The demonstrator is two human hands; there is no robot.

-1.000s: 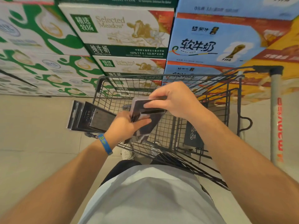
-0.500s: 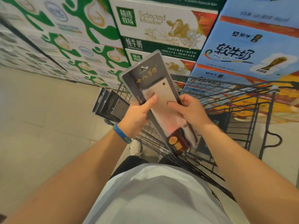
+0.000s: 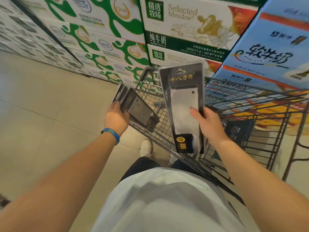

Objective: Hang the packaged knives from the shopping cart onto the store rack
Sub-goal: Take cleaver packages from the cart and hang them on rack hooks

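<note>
Right hand (image 3: 209, 124) grips one packaged knife (image 3: 182, 106) by its right edge, thumb pressed flat on the clear front over the blade, the other fingers hidden behind the card. The pack is held above the near left corner of the shopping cart (image 3: 145, 87). Its long axis is close to upright, tilted slightly left at the top, with the hang hole (image 3: 180, 71) uppermost and the handle end down toward the body. Left hand (image 3: 117, 118), with a blue wristband (image 3: 111, 133), holds a stack of dark packs (image 3: 135, 106) by the lower end. These fan up and away to the left, just outside the cart rim, and how many there are cannot be told. The two loads sit near each other but do not touch. The store rack is not in view. Ahead there are only stacked milk cartons (image 3: 184, 22) behind the cart and bare floor (image 3: 41, 106) to the left. Judgement: collection is done for now and the carry to the rack comes next. The single pack in the right hand is already hole-up, so it is the likelier one to go on a hook first. One more dark pack (image 3: 237, 133) lies in the cart basket, and its contents cannot be told. The cart stands directly in front, so the person would have to turn or step round it. A white shoe (image 3: 145, 147) shows beside the cart's near side.
</note>
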